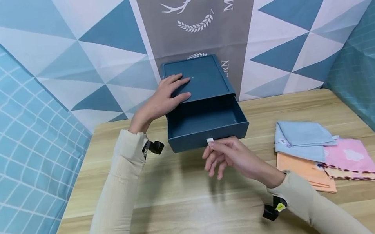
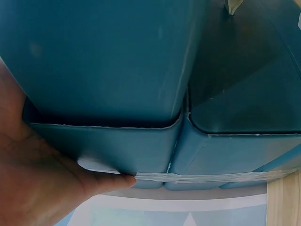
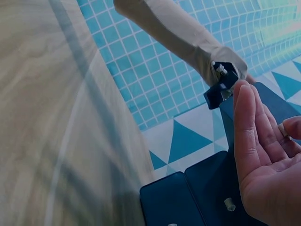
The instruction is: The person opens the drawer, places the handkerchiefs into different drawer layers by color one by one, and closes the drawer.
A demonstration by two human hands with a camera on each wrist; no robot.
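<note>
A dark blue drawer box (image 1: 200, 79) stands against the backdrop, its top drawer (image 1: 190, 142) pulled out; the part of its inside that shows is bare. My left hand (image 1: 163, 98) rests on the box top near the front left corner, fingers spread; in the left wrist view its thumb lies along the box's side. At the drawer front, my right hand (image 1: 229, 155) pinches a small white knob (image 3: 283, 130) between thumb and forefinger, the other fingers loosely extended. Lower drawer fronts with a similar knob (image 3: 229, 204) show in the right wrist view.
On the right of the wooden table (image 1: 202, 225) lie folded cloths: a light blue one (image 1: 300, 135), an orange one (image 1: 305, 170) and a pink one (image 1: 350, 154). Patterned fabric (image 1: 110, 44) hangs behind the box, and blue checked fabric (image 1: 8, 136) hangs at left.
</note>
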